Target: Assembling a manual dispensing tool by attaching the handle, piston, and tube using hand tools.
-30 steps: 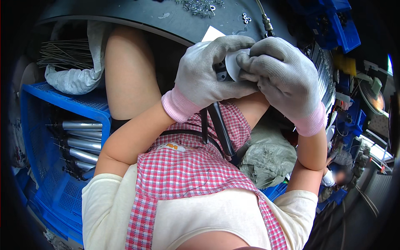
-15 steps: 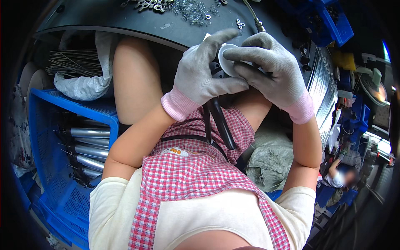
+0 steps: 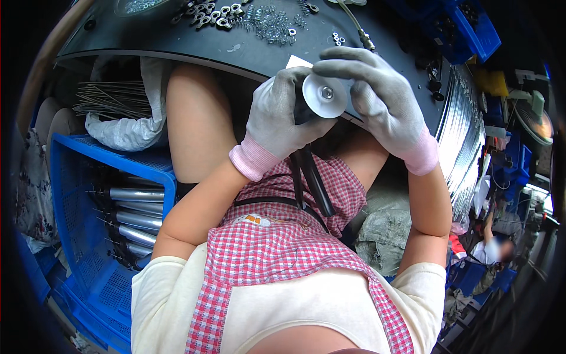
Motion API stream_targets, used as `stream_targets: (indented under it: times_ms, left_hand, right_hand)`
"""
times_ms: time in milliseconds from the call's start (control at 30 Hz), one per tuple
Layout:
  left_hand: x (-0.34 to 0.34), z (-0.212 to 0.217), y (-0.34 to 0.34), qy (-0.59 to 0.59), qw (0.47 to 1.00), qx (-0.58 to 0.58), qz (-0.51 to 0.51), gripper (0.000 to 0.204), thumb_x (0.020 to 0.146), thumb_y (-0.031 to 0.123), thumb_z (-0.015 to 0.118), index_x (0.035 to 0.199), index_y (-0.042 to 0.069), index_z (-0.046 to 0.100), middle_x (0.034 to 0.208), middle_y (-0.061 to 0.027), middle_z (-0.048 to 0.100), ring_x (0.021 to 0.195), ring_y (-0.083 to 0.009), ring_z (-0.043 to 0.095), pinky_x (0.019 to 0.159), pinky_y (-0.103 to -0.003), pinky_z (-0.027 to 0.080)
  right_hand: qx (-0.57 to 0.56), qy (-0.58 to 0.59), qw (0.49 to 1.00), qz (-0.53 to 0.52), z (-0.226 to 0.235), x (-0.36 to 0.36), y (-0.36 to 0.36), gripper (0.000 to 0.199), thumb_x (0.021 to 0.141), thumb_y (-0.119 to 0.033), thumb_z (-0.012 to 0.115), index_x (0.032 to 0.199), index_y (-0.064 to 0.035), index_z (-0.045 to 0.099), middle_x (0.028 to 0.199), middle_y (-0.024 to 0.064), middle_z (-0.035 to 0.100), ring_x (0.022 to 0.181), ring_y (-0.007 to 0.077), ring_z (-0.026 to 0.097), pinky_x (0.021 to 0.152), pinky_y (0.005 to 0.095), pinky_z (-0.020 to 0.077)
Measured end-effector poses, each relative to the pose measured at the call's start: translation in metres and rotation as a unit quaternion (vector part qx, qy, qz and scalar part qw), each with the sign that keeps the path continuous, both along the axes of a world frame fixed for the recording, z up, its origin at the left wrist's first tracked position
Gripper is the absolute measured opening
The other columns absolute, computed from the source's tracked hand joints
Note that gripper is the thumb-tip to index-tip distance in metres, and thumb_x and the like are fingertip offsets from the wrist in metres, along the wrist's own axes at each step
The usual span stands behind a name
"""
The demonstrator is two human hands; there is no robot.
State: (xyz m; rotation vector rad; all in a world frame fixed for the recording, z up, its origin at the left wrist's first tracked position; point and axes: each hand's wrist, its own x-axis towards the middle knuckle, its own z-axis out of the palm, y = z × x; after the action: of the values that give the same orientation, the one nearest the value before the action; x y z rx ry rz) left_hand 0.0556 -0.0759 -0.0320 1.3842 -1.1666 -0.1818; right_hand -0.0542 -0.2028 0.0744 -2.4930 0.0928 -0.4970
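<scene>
A white round cup-like disc [image 3: 332, 107] with a shiny metal nut or bolt head in its middle faces up between my hands. It sits at the end of a dark body, largely hidden by my left hand [image 3: 274, 109], which is wrapped around it. Two black handles [image 3: 315, 184] slant down toward my lap, apparently from the same object. My gloved right hand [image 3: 386, 103] is beside the disc, its fingers stretched out over the disc's upper edge and its thumb apart from it. Whether a fingertip touches the rim, I cannot tell.
The dark table [image 3: 236, 53] ahead carries a heap of springs [image 3: 272, 25], metal clips [image 3: 209, 15], small rings [image 3: 338, 39] and an air hose [image 3: 364, 38]. A blue crate [image 3: 118, 158] with silver tubes stands at left, metal rods [image 3: 457, 124] at right. Another person sits far right.
My right fingers have come away from inside the disc and straightened at its upper edge. The disc has tilted, so its inside and central metal piece now show. My left hand still grips.
</scene>
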Motion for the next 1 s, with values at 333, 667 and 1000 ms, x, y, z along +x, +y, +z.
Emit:
stream_targets:
  times_ms: [333,667,1000]
  left_hand:
    - [0.002,0.001,0.001,0.017,1.000,0.010,-0.016,0.059,0.064,0.016,0.082,0.113,0.005,0.051,0.099,-0.0126,0.063,0.091,-0.0297,0.063,0.080,-0.039,0.050]
    - [0.003,-0.002,-0.002,0.018,1.000,-0.010,-0.020,0.050,0.065,0.014,0.081,0.107,0.005,0.054,0.094,-0.0109,0.065,0.085,-0.0249,0.065,0.075,-0.036,0.051]
    - [0.014,-0.003,0.001,-0.005,0.996,-0.009,-0.087,0.021,0.086,0.020,0.064,0.097,0.002,0.066,0.097,-0.0127,0.064,0.089,-0.0277,0.062,0.080,-0.036,0.048]
  right_hand:
    - [0.015,-0.045,0.996,-0.080,-0.006,-0.001,-0.002,0.032,0.089,-0.027,0.054,0.102,-0.0008,0.067,0.112,0.0181,0.063,0.105,0.0352,0.060,0.090,0.0399,0.0470]
    - [0.001,-0.076,0.996,-0.040,-0.009,0.001,0.005,0.025,0.087,-0.023,0.056,0.093,-0.0018,0.066,0.109,0.0173,0.063,0.100,0.0332,0.062,0.087,0.0393,0.0475]
    - [-0.017,-0.026,0.998,-0.059,-0.014,-0.005,-0.003,0.035,0.086,-0.027,0.060,0.112,-0.0044,0.064,0.120,0.0191,0.059,0.110,0.0346,0.057,0.095,0.0413,0.0441]
